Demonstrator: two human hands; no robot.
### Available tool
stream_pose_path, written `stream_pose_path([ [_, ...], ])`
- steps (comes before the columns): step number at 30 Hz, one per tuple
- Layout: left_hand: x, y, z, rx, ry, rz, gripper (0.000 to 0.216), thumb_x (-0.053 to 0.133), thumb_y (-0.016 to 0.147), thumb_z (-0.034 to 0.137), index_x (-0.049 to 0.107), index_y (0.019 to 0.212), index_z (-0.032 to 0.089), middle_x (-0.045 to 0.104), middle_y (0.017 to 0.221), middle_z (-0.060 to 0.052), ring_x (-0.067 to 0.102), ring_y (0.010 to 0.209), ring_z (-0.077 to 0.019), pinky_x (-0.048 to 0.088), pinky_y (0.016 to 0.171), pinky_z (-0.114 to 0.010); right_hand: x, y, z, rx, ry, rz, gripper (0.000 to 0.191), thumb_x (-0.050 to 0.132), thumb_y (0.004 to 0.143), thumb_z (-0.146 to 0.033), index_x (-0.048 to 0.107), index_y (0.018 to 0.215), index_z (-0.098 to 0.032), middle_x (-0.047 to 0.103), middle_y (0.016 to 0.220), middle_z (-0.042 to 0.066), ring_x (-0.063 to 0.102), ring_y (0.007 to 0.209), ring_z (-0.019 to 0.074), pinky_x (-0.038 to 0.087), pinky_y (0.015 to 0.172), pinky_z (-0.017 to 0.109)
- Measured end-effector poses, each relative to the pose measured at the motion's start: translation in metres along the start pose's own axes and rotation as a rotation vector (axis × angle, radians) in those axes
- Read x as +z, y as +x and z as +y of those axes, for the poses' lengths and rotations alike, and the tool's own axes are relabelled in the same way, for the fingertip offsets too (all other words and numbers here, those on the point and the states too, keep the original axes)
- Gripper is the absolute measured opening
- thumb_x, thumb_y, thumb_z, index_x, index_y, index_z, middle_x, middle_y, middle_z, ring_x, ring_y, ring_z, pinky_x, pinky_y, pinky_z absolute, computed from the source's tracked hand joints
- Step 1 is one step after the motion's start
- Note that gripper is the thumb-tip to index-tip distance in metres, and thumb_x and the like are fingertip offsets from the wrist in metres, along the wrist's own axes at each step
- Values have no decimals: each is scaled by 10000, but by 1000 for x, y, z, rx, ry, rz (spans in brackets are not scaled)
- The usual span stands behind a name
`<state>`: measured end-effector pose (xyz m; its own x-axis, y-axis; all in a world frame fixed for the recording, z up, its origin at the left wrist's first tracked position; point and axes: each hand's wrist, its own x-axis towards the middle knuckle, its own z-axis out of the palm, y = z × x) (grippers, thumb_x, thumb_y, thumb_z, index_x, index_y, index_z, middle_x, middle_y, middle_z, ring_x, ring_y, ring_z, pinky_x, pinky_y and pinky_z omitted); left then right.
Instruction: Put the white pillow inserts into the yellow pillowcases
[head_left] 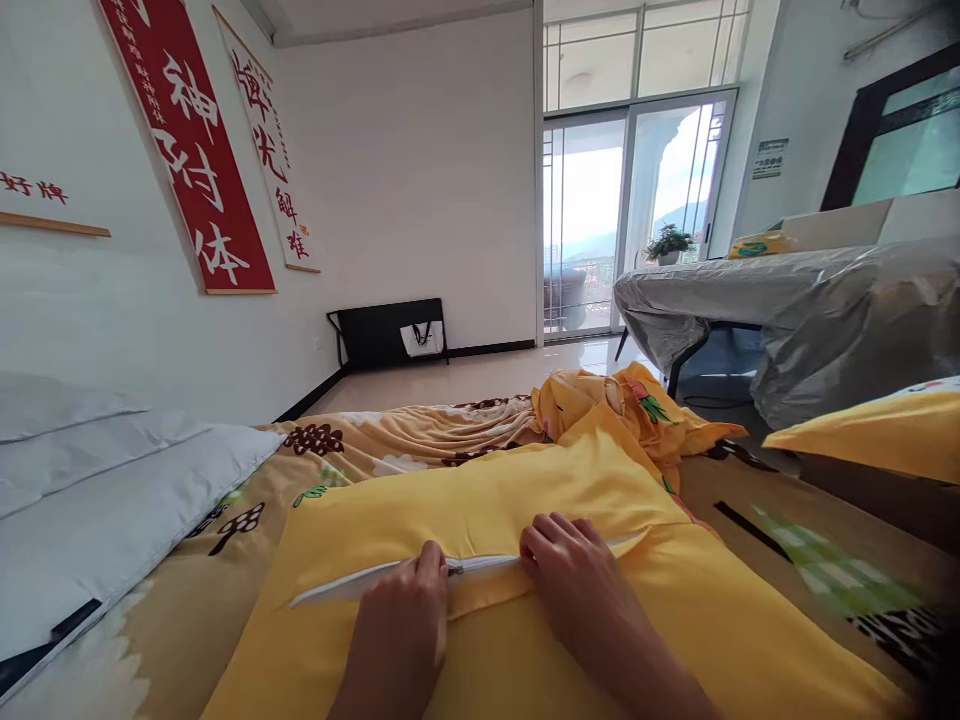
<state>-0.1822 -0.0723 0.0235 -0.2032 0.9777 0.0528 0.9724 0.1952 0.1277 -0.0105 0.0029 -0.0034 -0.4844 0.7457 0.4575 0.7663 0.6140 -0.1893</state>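
Note:
A pillow in a yellow pillowcase lies on the bed in front of me, its white zipper running across the near side. My left hand is closed in a pinch at the small zipper pull. My right hand rests just to the right, fingers curled and pressing the yellow cloth beside the zipper. White pillow filling shows through the part of the opening left of the pull.
Two white pillows lie at the left. A patterned yellow quilt is bunched beyond the pillow. Another yellow pillow sits at the right. A covered table stands near glass doors. Red scrolls hang on the wall.

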Motion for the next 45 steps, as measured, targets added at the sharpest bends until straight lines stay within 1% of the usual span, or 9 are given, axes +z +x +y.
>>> stream_pose_path([
  [14, -25, -20, -31, -79, -157, 85, 229, 244, 952, 256, 427, 818, 226, 622, 759, -28, 583, 701, -194, 303, 605, -270, -27, -8, 12, -105, 30, 334, 183, 437, 842, -64, 519, 748, -197, 560, 791, 28, 492, 766, 181, 295, 722, 298],
  [19, -34, -27, -43, -75, -142, 43, 237, 238, 953, 247, 422, 807, 220, 625, 748, -35, 577, 686, -191, 300, 607, -273, -13, -10, 14, -119, -69, 262, 214, 445, 812, -27, 545, 741, -202, 579, 812, 35, 516, 772, 188, 289, 740, 320],
  [24, -33, -30, -41, -110, 1, 41, 216, 243, 943, 214, 435, 846, 212, 659, 804, -60, 605, 752, -236, 268, 588, -294, 6, -12, 1, -104, -170, 275, 265, 426, 785, 22, 573, 773, -199, 627, 829, 48, 548, 805, 212, 272, 780, 351],
  [29, -36, -33, -47, -37, -85, 77, 237, 240, 941, 222, 448, 829, 208, 649, 760, -50, 591, 695, -202, 288, 584, -280, 4, -12, -35, -203, 42, 380, 270, 400, 878, -60, 581, 1008, -212, 660, 941, 42, 566, 877, 174, 263, 844, 336],
  [31, -37, -34, -52, 4, -148, 84, 233, 255, 939, 233, 444, 803, 209, 638, 734, -40, 578, 665, -183, 296, 580, -271, 0, -7, -58, -231, 99, 313, 261, 415, 878, -65, 600, 976, -221, 664, 921, 26, 572, 870, 162, 260, 843, 330],
  [35, -36, -34, -59, 46, -227, 88, 231, 266, 933, 232, 433, 776, 210, 634, 728, -37, 576, 656, -168, 311, 578, -261, -4, 9, -105, -236, 59, 3, 167, 505, 838, -109, 645, 811, -196, 658, 873, 39, 571, 885, 187, 266, 836, 351],
  [37, -33, -32, -61, 55, -232, 84, 229, 270, 933, 236, 432, 773, 210, 642, 747, -43, 582, 672, -167, 317, 580, -259, 2, 16, -119, -216, 66, -80, 163, 513, 836, -122, 657, 795, -187, 657, 885, 50, 566, 902, 191, 273, 825, 350],
  [41, -26, -25, -65, 71, -179, 53, 214, 292, 926, 234, 462, 800, 206, 655, 786, -53, 594, 707, -177, 327, 595, -266, 28, 19, -121, -173, 114, -76, 194, 490, 857, -97, 659, 822, -187, 655, 906, 43, 552, 918, 177, 275, 799, 321],
  [45, -21, -21, -65, 75, -159, 55, 221, 298, 922, 235, 481, 804, 201, 654, 797, -57, 595, 711, -177, 333, 597, -270, 51, 17, -113, -204, 126, 32, 177, 506, 855, -76, 635, 801, -186, 639, 854, 25, 539, 848, 162, 279, 765, 296],
])
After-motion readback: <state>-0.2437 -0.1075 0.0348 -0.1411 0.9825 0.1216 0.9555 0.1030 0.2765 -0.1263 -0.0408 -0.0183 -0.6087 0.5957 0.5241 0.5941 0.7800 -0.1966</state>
